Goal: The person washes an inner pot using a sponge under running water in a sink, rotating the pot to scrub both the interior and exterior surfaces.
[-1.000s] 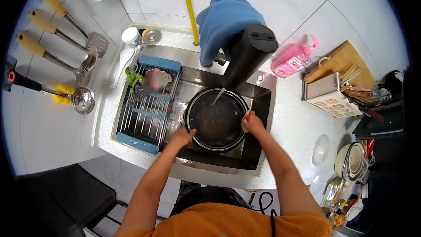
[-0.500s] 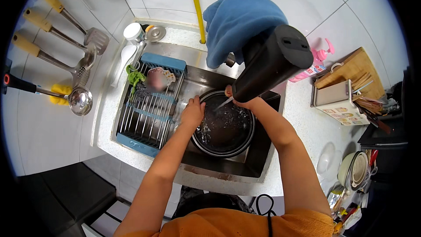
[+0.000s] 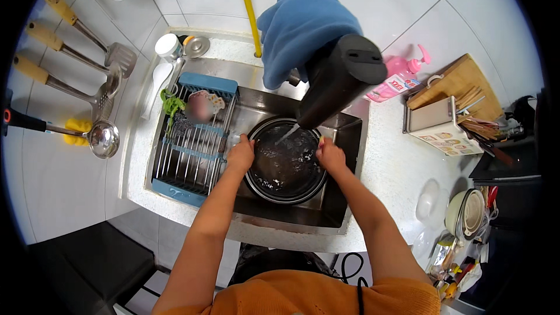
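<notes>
A round black pot (image 3: 280, 193) with water in it lies in the steel sink (image 3: 256, 98). From the black faucet (image 3: 335, 84) a thin stream runs into the pot. My left hand (image 3: 240, 154) is closed at the pot's left rim. At the right rim my right hand (image 3: 331, 156) is curled shut, fingers against the edge; a small yellowish spot shows at its fingertips, too small to name. A blue cloth (image 3: 306, 26) hangs over the faucet's base. The undersides of both hands' grips are hidden.
Left of the pot, a blue-ended drying rack (image 3: 195, 192) spans the sink, holding green leaves (image 3: 172, 105) and a partly blurred item. A pink pump bottle (image 3: 399, 77) and a utensil holder (image 3: 434, 119) stand at the right. Ladles and spatulas (image 3: 105, 139) hang on the left wall.
My right hand has come from the pot's far rim toward me, to its right rim. My left hand stays at the left rim. The whole view has shifted slightly.
</notes>
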### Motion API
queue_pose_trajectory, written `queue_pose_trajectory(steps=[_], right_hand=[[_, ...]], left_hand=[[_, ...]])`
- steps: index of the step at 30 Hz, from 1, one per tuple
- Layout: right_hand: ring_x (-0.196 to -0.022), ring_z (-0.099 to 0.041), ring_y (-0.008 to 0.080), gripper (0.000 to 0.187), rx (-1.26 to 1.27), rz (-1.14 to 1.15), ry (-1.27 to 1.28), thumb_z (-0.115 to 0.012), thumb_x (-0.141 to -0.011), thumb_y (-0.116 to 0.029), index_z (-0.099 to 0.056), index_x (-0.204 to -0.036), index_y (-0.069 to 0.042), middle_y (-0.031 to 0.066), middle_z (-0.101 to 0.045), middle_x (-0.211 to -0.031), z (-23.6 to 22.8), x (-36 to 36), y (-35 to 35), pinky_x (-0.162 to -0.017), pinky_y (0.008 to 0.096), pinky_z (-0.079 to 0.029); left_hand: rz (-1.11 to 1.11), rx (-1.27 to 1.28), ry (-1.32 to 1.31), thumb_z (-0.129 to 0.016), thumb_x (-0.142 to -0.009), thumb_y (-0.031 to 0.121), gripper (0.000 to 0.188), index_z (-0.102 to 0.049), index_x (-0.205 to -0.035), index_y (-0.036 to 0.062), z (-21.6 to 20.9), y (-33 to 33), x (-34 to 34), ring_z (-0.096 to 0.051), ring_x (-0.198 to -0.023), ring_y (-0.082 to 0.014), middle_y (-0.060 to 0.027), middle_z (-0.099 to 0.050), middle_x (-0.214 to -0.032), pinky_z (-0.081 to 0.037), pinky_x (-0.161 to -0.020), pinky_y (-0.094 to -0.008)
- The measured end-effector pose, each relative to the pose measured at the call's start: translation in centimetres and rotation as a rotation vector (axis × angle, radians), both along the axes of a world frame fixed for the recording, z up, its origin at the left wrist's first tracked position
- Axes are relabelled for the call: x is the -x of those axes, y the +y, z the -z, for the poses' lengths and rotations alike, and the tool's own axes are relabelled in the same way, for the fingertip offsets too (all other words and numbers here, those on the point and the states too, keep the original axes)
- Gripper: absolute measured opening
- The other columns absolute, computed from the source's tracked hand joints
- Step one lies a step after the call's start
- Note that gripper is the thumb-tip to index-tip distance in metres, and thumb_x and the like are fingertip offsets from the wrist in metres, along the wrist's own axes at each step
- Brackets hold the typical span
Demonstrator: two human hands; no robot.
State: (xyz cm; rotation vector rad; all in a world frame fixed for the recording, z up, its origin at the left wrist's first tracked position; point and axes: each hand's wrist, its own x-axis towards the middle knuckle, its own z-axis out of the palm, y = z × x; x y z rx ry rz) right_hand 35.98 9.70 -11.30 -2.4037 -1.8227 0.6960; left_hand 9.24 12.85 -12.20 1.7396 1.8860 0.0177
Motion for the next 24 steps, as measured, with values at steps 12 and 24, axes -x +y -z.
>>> queue_pose_trajectory(steps=[12, 24], right_hand=[[-0.075, -0.058, 0.0346, 0.028, 0.244, 0.911, 0.678, -0.053, -0.068, -0.024, -0.056, -0.087, -0.004, 0.0198, -0.058, -0.085, 3.5, 5.7, -11.6, -0.072, 0.0388, -0.046], [-0.096, -0.054, 0.0341, 0.048, 0.340, 0.176, 0.107, -0.058, -0.069, -0.030, -0.045, -0.104, 0.000, 0.0227, -0.055, -0.102, 0.5, -0.9, -2.7, -0.084, 0.0376, -0.043]], left_hand=[[-0.048, -0.003, -0.066, -0.039, -0.087, 0.033, 0.037, -0.040, -0.097, -0.0020, 0.5, -0.1, 0.2, -0.057, -0.080, -0.0411, -0.0261, -0.058, -0.083, -0.044, -0.070, -0.0489], [-0.171, 0.582, -0.315, -0.043, -0.085, 0.039, 0.046, -0.048, -0.096, -0.0046, 0.2, -5.0, 3.3, -0.062, -0.060, -0.0269, -0.0180, -0.061, -0.072, -0.047, -0.044, -0.0346]])
